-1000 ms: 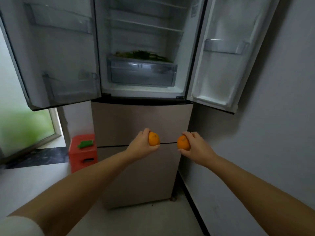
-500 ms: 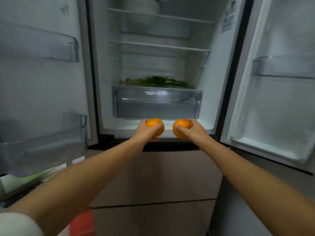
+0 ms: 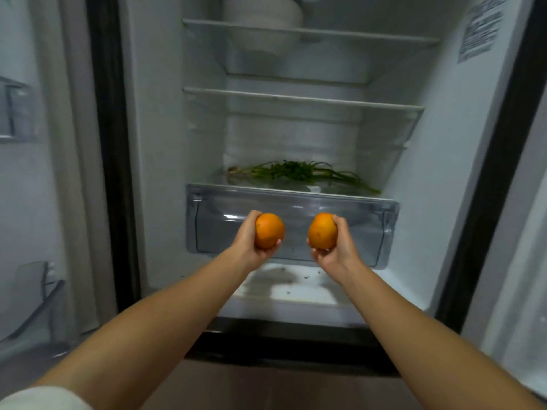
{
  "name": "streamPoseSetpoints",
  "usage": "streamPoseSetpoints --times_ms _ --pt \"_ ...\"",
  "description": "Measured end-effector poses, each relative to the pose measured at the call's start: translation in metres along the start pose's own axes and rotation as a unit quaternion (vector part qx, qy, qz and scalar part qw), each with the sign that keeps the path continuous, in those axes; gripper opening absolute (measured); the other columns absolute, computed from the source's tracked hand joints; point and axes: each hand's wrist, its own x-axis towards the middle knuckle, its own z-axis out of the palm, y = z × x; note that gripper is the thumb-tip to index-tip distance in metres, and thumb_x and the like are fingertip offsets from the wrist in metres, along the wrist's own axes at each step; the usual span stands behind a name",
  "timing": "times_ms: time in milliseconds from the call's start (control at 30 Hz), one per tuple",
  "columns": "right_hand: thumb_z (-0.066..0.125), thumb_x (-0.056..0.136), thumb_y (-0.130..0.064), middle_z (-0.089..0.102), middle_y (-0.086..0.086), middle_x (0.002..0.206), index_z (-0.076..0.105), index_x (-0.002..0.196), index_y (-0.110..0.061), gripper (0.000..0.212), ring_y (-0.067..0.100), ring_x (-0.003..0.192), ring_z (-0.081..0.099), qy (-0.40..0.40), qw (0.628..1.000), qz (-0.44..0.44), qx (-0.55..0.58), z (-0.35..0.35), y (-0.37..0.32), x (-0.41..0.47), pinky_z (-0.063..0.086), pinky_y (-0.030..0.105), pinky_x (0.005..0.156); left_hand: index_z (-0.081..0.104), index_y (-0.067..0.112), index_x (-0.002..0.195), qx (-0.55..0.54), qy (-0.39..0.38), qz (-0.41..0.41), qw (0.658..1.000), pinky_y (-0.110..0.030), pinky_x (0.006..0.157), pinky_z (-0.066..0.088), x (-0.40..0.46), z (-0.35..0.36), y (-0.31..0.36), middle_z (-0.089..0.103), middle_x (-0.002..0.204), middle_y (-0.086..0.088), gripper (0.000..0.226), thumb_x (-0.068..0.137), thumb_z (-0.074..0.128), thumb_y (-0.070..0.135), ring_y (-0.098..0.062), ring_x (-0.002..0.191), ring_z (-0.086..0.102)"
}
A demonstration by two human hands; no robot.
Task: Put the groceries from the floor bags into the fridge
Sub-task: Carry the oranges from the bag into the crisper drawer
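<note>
While each hand cups an orange before the drawer (image 3: 293, 229), left hand (image 3: 247, 242) on orange (image 3: 269, 230), right hand (image 3: 337, 247) on second orange (image 3: 322, 231): firm, light, roll-prone; palm grip suits.

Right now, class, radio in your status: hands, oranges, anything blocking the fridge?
Left hand grips left orange; right hand grips right orange. Both oranges held before the shut clear drawer. Greens lie on shelf above drawer.

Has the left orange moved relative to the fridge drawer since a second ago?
Yes. The left orange, gripped by the left hand, has risen: it was well below the drawer, and now sits in front of the drawer's face.
</note>
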Motion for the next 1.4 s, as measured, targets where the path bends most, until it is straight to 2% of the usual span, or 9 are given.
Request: streamPoseSetpoints --times_ms 167,267,400,633,733,933,1067,1200,1400 --pt "0.050 0.089 -0.045 0.056 0.009 0.097 0.049 0.114 -0.017 0.037 0.021 0.069 0.058 -0.035 0.999 0.000 0.030 -0.001 -0.020 0.041 0.039 0.021 0.049 0.052 0.016 0.107 -0.049 0.010 0.032 0.998 -0.023 0.044 0.053 0.036 0.002 0.010 0.057 0.108 -0.015 0.031 0.085 0.061 0.035 -0.028 0.086 0.061" --pt "0.048 0.089 -0.044 0.057 0.010 0.092 0.051 0.097 -0.016 0.029 0.021 0.066 0.058 -0.063 0.997 0.004 0.036 0.004 -0.027 0.046 0.038 0.021 0.049 0.053 0.016 0.102 -0.073 -0.008 0.046 0.996 -0.023 0.046 0.054 0.042 0.004 0.015 0.058 0.104 -0.014 0.026 0.086 0.060 0.034 -0.028 0.082 0.061" --pt "0.049 0.087 -0.044 0.057 0.011 0.090 0.052 0.098 -0.015 0.031 0.022 0.065 0.058 -0.073 0.996 0.009 0.052 0.002 -0.026 0.044 0.040 0.016 0.044 0.050 0.011 0.112 -0.097 -0.056 0.038 0.993 -0.022 0.044 0.052 0.038 0.005 0.018 0.060 0.107 -0.017 0.037 0.085 0.058 0.035 -0.028 0.083 0.063" --pt "0.046 0.088 -0.046 0.057 0.008 0.091 0.052 0.101 -0.016 0.032 0.020 0.067 0.058 -0.083 0.996 -0.015 0.024 -0.003 -0.027 -0.006 0.039 0.014 0.043 0.053 0.011 0.109 -0.054 -0.097 0.032 0.993 -0.020 0.045 0.051 -0.012 -0.012 0.019 0.065 0.099 -0.012 0.035 0.088 0.053 0.038 -0.025 0.080 0.063" --pt "0.049 0.087 -0.047 0.058 0.009 0.099 0.050 0.114 -0.016 0.041 0.021 0.069 0.060 -0.083 0.996 -0.025 0.020 -0.005 -0.023 -0.036 0.041 0.015 0.043 0.051 0.012 0.114 -0.038 -0.103 0.029 0.994 -0.020 0.046 0.051 -0.045 -0.018 0.020 0.065 0.099 -0.013 0.037 0.088 0.054 0.038 -0.026 0.080 0.064" --pt "0.049 0.086 -0.047 0.058 0.009 0.099 0.049 0.117 -0.017 0.043 0.021 0.067 0.060 -0.071 0.997 -0.042 0.004 -0.007 -0.018 -0.089 0.041 0.015 0.041 0.047 0.016 0.129 -0.014 -0.071 0.048 0.996 -0.024 0.048 0.053 -0.093 -0.027 0.015 0.060 0.117 -0.015 0.050 0.086 0.058 0.038 -0.029 0.081 0.066" --pt "0.050 0.085 -0.047 0.058 0.009 0.100 0.049 0.117 -0.018 0.043 0.021 0.067 0.060 -0.059 0.997 -0.041 -0.001 -0.013 -0.012 -0.111 0.040 0.016 0.040 0.051 0.016 0.113 -0.012 -0.062 0.041 0.997 -0.023 0.049 0.054 -0.116 -0.028 0.006 0.060 0.107 -0.015 0.034 0.087 0.057 0.037 -0.028 0.081 0.065" --pt "0.048 0.087 -0.046 0.057 0.009 0.098 0.050 0.112 -0.017 0.038 0.021 0.069 0.060 -0.059 0.997 -0.046 -0.007 -0.025 -0.015 -0.126 0.040 0.016 0.041 0.049 0.021 0.121 0.020 -0.075 0.043 0.996 -0.024 0.049 0.053 -0.127 -0.031 0.001 0.058 0.125 -0.014 0.038 0.087 0.057 0.037 -0.029 0.086 0.065" --pt "0.043 0.089 -0.047 0.064 0.010 0.096 0.051 0.116 -0.018 0.040 0.023 0.062 0.063 -0.111 0.989 0.015 -0.100 -0.042 -0.032 -0.135 0.041 0.018 0.041 0.049 0.021 0.115 0.103 -0.078 0.011 0.992 -0.024 0.048 0.051 -0.136 -0.039 0.011 0.061 0.122 -0.014 0.034 0.087 0.058 0.038 -0.029 0.084 0.066"
